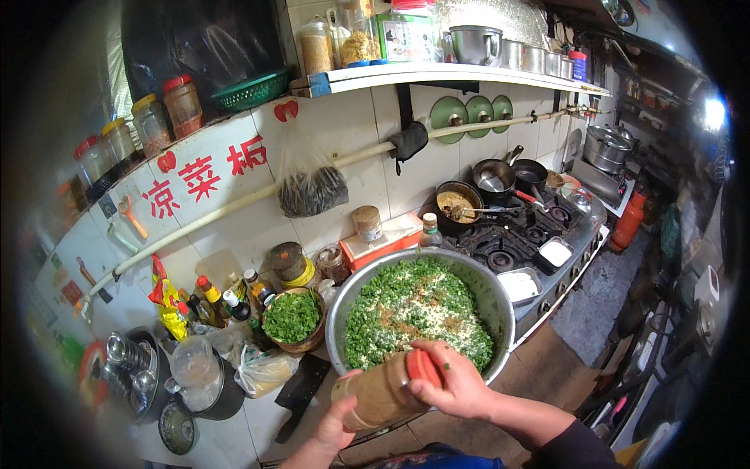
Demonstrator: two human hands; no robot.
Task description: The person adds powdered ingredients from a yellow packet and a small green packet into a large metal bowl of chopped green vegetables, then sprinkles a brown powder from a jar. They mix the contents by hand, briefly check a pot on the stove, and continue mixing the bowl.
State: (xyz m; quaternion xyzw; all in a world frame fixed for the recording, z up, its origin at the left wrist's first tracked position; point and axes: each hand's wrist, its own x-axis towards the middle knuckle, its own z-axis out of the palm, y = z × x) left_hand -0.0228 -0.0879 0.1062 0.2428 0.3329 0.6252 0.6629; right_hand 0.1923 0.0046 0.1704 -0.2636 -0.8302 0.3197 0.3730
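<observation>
Both hands hold a large clear jar of brown powder point(378, 391), tilted on its side over the near rim of a wide metal basin. My left hand point(337, 422) grips the jar's bottom end. The fingers of my right hand point(448, 381) are closed around its red lid point(423, 368). Chopped green leaves fill the basin point(507, 316), with white bits and patches of brown powder on top. A green fleck sticks to the back of my right hand. Left of the basin stands a smaller bowl point(321, 328) of chopped greens.
A cleaver point(302, 387) lies left of the basin, near a plastic bag point(266, 369) and sauce bottles point(237, 306). To the right are a gas stove point(501, 258) with pans and two white-filled trays point(518, 285). Pots point(217, 387) of utensils and containers stand at left. A shelf point(469, 72) runs above.
</observation>
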